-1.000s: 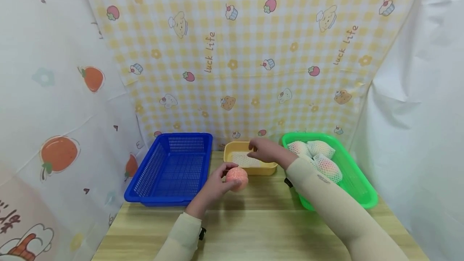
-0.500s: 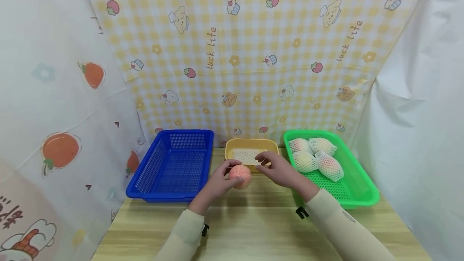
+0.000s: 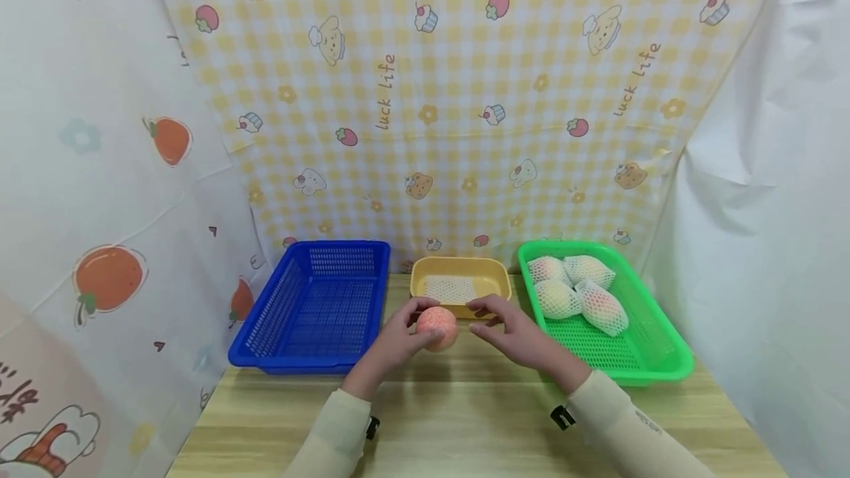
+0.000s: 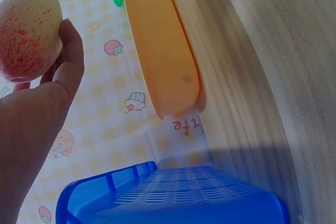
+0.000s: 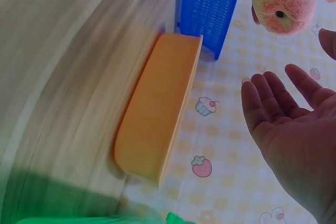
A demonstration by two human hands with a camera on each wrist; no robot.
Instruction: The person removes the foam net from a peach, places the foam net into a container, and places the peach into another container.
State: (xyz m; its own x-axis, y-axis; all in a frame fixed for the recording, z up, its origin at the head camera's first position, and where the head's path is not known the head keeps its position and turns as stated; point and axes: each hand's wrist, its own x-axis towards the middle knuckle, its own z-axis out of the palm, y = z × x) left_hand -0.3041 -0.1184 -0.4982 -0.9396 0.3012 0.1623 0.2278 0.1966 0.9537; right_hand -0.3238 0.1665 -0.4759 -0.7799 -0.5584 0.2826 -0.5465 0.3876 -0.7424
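Near the far edge of the bench [image 3: 465, 423], the peach [image 3: 437, 329], left hand [image 3: 395, 336] and right hand [image 3: 518, 336] partly hide the front of the yellow tray [image 3: 488, 282]. The bench's near edge is cut off; print on the right sleeve [image 3: 620, 419] is too small to read.

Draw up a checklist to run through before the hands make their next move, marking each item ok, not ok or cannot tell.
1. Peach held: ok, gripped between the thumb and fingers of the left hand.
2. Peach bare of netting: ok on the sides that show; cannot tell under the fingers.
3. Right hand free: ok, it holds nothing and is apart from the peach.
4. Blue basket upright, top uncovered: ok.
5. Yellow tray free of contents: not ok, white netting lies in it.
6. Netted fruits contained: ok, four sit inside the green basket.
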